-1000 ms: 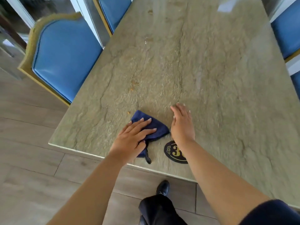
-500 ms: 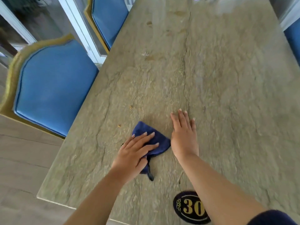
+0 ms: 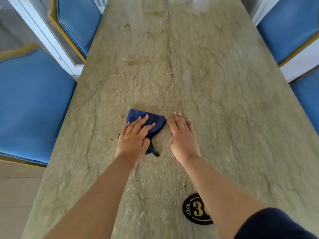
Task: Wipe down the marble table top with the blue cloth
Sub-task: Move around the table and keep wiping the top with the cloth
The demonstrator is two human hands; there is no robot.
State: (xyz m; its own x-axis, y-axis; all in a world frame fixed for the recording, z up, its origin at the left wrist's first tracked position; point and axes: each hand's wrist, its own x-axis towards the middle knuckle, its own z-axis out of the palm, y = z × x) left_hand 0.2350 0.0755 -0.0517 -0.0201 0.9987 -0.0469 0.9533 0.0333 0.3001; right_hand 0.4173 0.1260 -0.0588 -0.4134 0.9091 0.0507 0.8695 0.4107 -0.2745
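Blue cloth lies bunched on the marble table top, pressed flat under the left hand, whose straight fingers spread over its near half. Just beside the cloth, the right hand rests palm down on bare stone, fingers straight, holding nothing. A round black badge near the table's edge shows a gold "3", the rest hidden by the right forearm. Small crumbs lie left of the cloth

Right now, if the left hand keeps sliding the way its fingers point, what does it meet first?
Bare marble table top, apparently: the left hand, flat on the blue cloth, points up-right. The brown smears seem left of that line.
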